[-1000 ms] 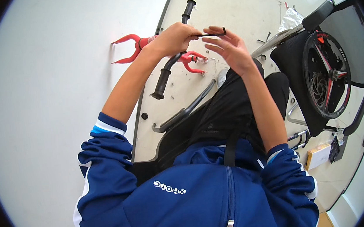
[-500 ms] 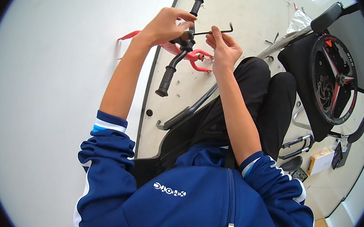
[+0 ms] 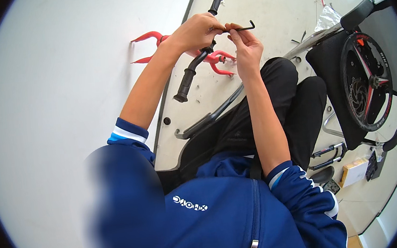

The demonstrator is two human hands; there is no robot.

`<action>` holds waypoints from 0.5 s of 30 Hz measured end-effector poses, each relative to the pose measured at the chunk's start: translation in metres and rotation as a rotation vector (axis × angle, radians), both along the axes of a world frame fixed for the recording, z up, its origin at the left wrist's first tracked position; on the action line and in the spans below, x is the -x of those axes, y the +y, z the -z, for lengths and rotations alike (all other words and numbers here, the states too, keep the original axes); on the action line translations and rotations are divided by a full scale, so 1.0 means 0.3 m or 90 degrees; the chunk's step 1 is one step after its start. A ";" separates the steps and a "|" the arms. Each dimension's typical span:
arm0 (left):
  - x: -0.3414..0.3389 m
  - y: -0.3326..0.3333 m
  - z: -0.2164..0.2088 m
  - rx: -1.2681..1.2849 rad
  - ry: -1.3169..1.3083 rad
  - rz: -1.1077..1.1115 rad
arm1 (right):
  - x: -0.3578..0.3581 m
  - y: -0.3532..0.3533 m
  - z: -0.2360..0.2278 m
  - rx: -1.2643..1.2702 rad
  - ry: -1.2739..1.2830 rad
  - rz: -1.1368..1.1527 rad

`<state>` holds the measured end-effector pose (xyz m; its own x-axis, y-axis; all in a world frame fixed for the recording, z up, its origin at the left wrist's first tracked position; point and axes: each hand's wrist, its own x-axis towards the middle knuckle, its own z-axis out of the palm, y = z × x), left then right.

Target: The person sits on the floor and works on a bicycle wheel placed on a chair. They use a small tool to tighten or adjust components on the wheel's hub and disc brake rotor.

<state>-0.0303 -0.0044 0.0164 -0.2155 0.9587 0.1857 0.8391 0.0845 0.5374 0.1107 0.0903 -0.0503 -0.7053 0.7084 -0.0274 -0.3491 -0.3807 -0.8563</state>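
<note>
My right hand (image 3: 247, 47) pinches a black L-shaped hex key (image 3: 247, 28), its bent end pointing away. My left hand (image 3: 197, 31) is closed at the key's other end, with thumb and fingertips pinched together. Whatever lies between those fingertips is hidden. Beneath the left hand runs a black bicycle handlebar (image 3: 197, 59) with a rubber grip at each end; the hand hides its middle. A red bicycle frame (image 3: 191, 53) with forked ends stands under the handlebar.
To the right a black bicycle wheel (image 3: 368, 81) with a brake disc leans on a black chair (image 3: 331, 92). Clear plastic wrapping (image 3: 328, 18) lies beyond. A white and yellow box (image 3: 354, 172) sits on the floor at lower right. A white surface (image 3: 63, 113) fills the left side.
My left hand has come off the handlebar's middle and moved right to the hex key's end. The key's tip has moved away from the handlebar, up toward my left fingertips.
</note>
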 end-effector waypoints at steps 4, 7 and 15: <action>0.028 -0.008 -0.007 -0.026 -0.056 -0.123 | 0.017 -0.010 0.007 0.053 -0.061 0.078; -0.005 -0.004 -0.017 -0.014 -0.047 -0.062 | 0.040 -0.026 0.029 0.103 -0.074 0.146; -0.022 -0.015 0.038 -0.042 0.014 0.009 | 0.012 -0.026 -0.006 0.057 -0.016 0.060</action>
<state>-0.0238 -0.0088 0.0051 -0.1973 0.9472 0.2527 0.8517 0.0380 0.5227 0.1070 0.0824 -0.0486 -0.6342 0.7652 -0.1103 -0.3652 -0.4222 -0.8297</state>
